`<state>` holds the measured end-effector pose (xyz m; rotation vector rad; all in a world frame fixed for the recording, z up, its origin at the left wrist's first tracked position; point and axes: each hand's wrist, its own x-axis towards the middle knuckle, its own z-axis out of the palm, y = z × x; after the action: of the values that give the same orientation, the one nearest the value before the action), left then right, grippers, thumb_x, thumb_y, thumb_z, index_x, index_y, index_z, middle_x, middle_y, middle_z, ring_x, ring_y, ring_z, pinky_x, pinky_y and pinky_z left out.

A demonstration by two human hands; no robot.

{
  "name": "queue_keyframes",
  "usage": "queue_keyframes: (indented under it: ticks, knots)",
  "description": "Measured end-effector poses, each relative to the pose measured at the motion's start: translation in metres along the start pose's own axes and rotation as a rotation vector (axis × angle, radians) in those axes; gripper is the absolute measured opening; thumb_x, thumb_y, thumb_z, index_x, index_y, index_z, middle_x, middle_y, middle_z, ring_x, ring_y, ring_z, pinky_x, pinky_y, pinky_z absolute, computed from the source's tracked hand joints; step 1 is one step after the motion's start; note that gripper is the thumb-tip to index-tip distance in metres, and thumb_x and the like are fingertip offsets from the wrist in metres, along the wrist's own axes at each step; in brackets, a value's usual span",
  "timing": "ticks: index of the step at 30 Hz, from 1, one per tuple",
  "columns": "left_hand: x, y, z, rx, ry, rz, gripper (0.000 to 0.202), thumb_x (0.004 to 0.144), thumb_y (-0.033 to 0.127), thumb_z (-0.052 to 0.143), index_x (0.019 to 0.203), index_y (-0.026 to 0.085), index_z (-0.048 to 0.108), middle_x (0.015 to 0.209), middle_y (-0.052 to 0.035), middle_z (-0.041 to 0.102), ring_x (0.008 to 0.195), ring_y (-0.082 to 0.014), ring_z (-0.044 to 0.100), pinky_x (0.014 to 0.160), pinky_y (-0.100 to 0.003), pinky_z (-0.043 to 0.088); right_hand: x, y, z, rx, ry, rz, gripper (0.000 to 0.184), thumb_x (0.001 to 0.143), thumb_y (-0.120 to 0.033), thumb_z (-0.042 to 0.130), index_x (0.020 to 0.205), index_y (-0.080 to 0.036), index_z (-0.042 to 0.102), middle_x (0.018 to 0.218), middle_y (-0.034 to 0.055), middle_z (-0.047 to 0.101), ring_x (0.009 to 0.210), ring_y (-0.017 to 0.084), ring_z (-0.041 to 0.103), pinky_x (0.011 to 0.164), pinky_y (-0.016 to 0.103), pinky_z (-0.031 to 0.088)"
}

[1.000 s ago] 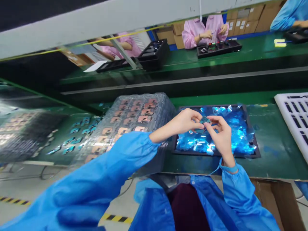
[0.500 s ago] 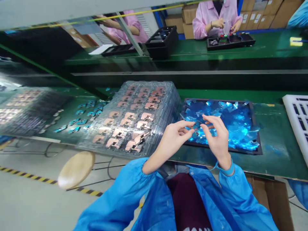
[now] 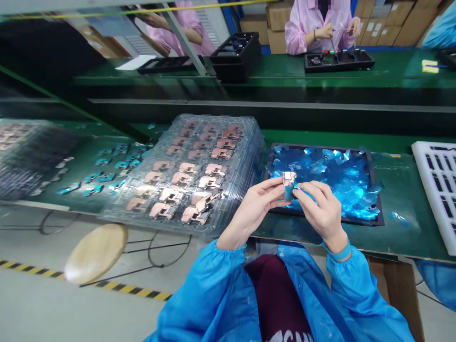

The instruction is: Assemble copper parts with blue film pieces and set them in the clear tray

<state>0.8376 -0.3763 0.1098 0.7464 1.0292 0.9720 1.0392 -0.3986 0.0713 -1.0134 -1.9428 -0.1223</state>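
Observation:
Over the dark tray, my left hand pinches a small circuit board by its left edge. The board has a silver square and copper-coloured patches. Blue film covers its lower part. My right hand has its thumb and fingertips closed at the film's right edge, beside the board. Exactly how much film lies between those fingers is hidden. Beneath and behind both hands, a dark-rimmed tray holds a heap of shiny blue film pieces.
Left of my hands, stacked clear plastic trays carry rows of copper-coloured boards, one board lying askew. Loose blue-covered boards are scattered farther left. A white slotted rack stands right. A round stool is below the bench. People in pink work opposite.
The board has been turned so its silver and copper face shows, standing higher in my left fingers. My right hand has rotated and closed in at the film. The view has shifted slightly.

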Motion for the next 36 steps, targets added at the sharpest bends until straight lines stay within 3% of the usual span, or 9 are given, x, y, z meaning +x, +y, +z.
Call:
queue_keyframes:
  ticks: [5, 10, 13, 17, 21, 25, 30, 33, 36]
  knots:
    - [0.006, 0.004, -0.002, -0.082, 0.050, 0.009, 0.044, 0.077, 0.038, 0.100, 0.113, 0.020, 0.084, 0.121, -0.0091, 0.081, 0.105, -0.0234, 0.078, 0.087, -0.029, 0.067, -0.010, -0.002, -0.005, 0.139, -0.114, 0.003, 0.029, 0.109, -0.012, 0.057, 0.119, -0.027, 0.080, 0.126, 0.0069, 0.082, 0.119, 0.025, 0.077, 0.103, 0.044, 0.066]
    - [-0.016, 0.018, -0.008, -0.072, 0.217, 0.171, 0.038, 0.076, 0.039, 0.097, 0.105, 0.021, 0.080, 0.103, -0.0054, 0.081, 0.094, -0.0223, 0.078, 0.083, -0.031, 0.066, -0.018, -0.004, -0.007, 0.220, 0.131, 0.057, 0.022, 0.104, -0.012, 0.063, 0.113, -0.028, 0.075, 0.100, 0.0052, 0.083, 0.091, 0.025, 0.080, 0.081, 0.044, 0.067]
    - [-0.039, 0.053, -0.031, 0.194, 0.404, 0.408, 0.031, 0.083, 0.040, 0.089, 0.108, 0.023, 0.080, 0.106, -0.0042, 0.080, 0.091, -0.0218, 0.077, 0.083, -0.033, 0.065, -0.021, 0.016, -0.010, 0.080, 0.221, 0.372, 0.010, 0.106, -0.024, 0.063, 0.106, -0.023, 0.073, 0.096, 0.0088, 0.078, 0.088, 0.026, 0.075, 0.079, 0.042, 0.061]
    - [-0.029, 0.124, -0.094, 0.734, 0.644, 0.666, 0.023, 0.091, 0.035, 0.078, 0.111, 0.024, 0.081, 0.109, -0.0042, 0.080, 0.093, -0.0219, 0.075, 0.093, -0.034, 0.063, -0.029, 0.075, -0.009, -0.178, 0.033, 0.661, 0.033, 0.104, -0.039, 0.051, 0.107, -0.017, 0.075, 0.103, 0.0160, 0.075, 0.092, 0.030, 0.068, 0.078, 0.042, 0.053]
    - [0.028, 0.171, -0.166, 1.084, 0.480, 0.450, 0.018, 0.090, 0.027, 0.074, 0.105, 0.020, 0.083, 0.105, -0.0079, 0.081, 0.088, -0.0227, 0.073, 0.094, -0.036, 0.059, -0.044, 0.124, 0.001, -0.384, -0.109, 0.810, 0.037, 0.098, -0.036, 0.051, 0.116, -0.015, 0.076, 0.096, 0.0162, 0.075, 0.087, 0.033, 0.064, 0.071, 0.041, 0.042]
    - [0.071, 0.171, -0.206, 1.197, 0.378, 0.296, 0.009, 0.086, 0.021, 0.074, 0.092, 0.018, 0.080, 0.093, -0.0079, 0.081, 0.086, -0.0231, 0.073, 0.094, -0.036, 0.056, -0.054, 0.136, 0.008, -0.491, -0.150, 0.867, 0.036, 0.100, -0.034, 0.051, 0.115, -0.016, 0.079, 0.098, 0.0176, 0.074, 0.086, 0.032, 0.064, 0.070, 0.040, 0.039]
    - [0.088, 0.156, -0.223, 1.352, 0.319, 0.347, 0.008, 0.088, 0.021, 0.071, 0.087, 0.022, 0.080, 0.099, -0.0074, 0.082, 0.096, -0.0253, 0.074, 0.102, -0.039, 0.053, -0.049, 0.127, 0.008, -0.498, -0.107, 0.659, 0.039, 0.103, -0.029, 0.045, 0.113, -0.014, 0.079, 0.118, 0.0203, 0.076, 0.106, 0.034, 0.064, 0.086, 0.042, 0.046]
    - [0.087, 0.160, -0.222, 1.509, 0.248, 0.397, 0.009, 0.087, 0.019, 0.072, 0.088, 0.024, 0.080, 0.107, -0.0063, 0.082, 0.117, -0.0280, 0.070, 0.118, -0.044, 0.044, -0.047, 0.122, 0.007, -0.544, -0.091, 0.700, 0.044, 0.106, -0.034, 0.042, 0.120, -0.014, 0.079, 0.117, 0.0197, 0.076, 0.100, 0.033, 0.066, 0.076, 0.040, 0.042]
    - [0.083, 0.176, -0.206, 1.596, 0.211, 0.462, 0.017, 0.091, 0.018, 0.068, 0.100, 0.023, 0.081, 0.117, -0.0076, 0.080, 0.124, -0.0298, 0.066, 0.124, -0.048, 0.039, -0.048, 0.121, 0.007, -0.502, -0.092, 0.729, 0.047, 0.107, -0.038, 0.043, 0.126, -0.014, 0.078, 0.120, 0.0202, 0.075, 0.093, 0.032, 0.068, 0.072, 0.039, 0.040]
